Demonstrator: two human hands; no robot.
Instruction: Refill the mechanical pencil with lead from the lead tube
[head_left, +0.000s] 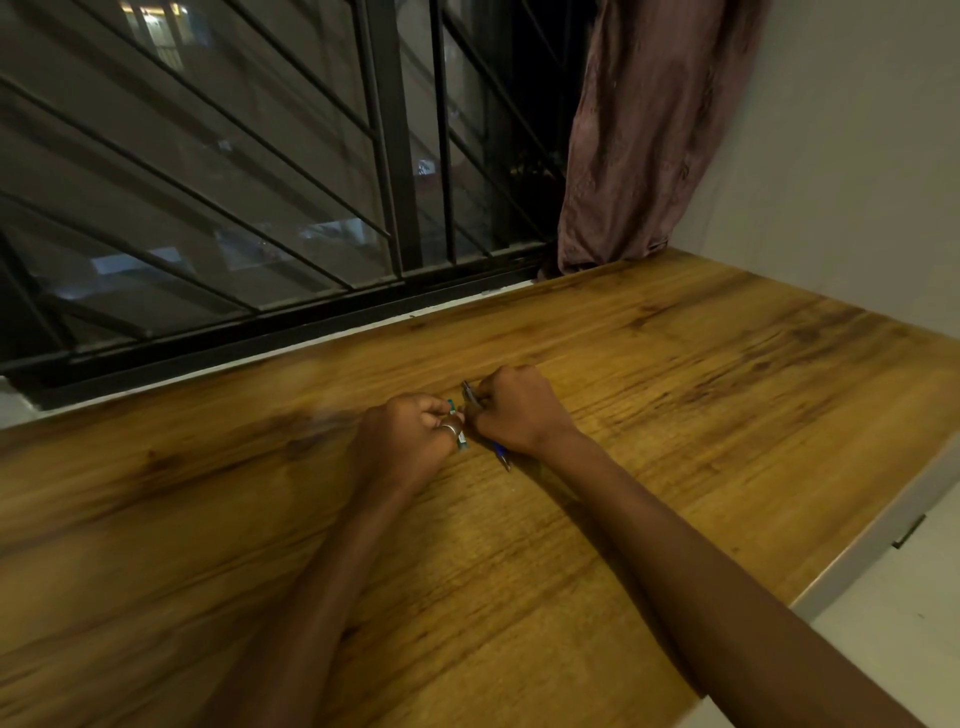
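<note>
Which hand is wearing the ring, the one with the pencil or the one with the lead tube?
The left hand, closed on the green lead tube, has a silver ring. The right hand, gripping the mechanical pencil, shows none.

Your arms are bare to the frame's edge, with no sleeves showing. Your left hand wears a silver ring on one finger.

Desk amber wood grain, dark streaks. Curtain upper right dusty mauve. Window bars black. Tube green-white. Pencil blue.
</note>
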